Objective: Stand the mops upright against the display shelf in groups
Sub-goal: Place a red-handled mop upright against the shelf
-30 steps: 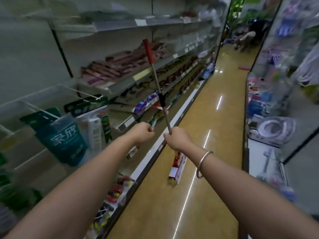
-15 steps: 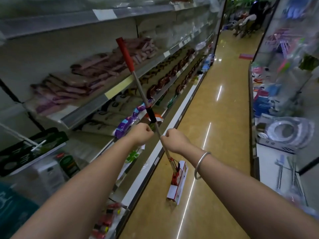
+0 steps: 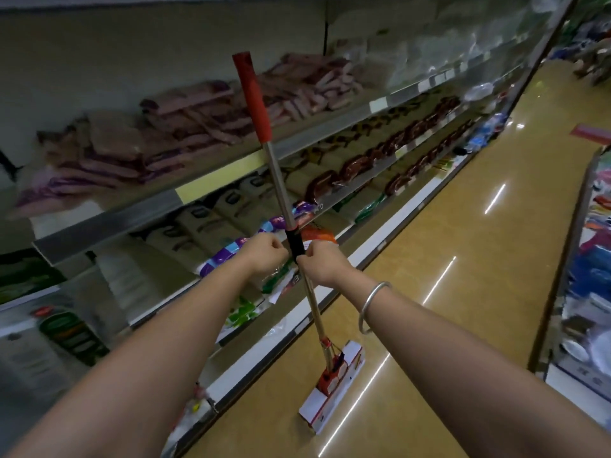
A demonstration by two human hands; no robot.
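Standing steeper than a second ago, the mop [image 3: 281, 193] has its head on the floor [image 3: 463, 259] at six o'clock; right hand [image 3: 322, 261] grasps its pole, left hand [image 3: 264, 254] clenched beside it. Shelf [image 3: 211, 190] holds packets.

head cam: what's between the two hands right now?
The mop handle's black collar runs between the left hand and right hand in the head view; both hands sit against it.
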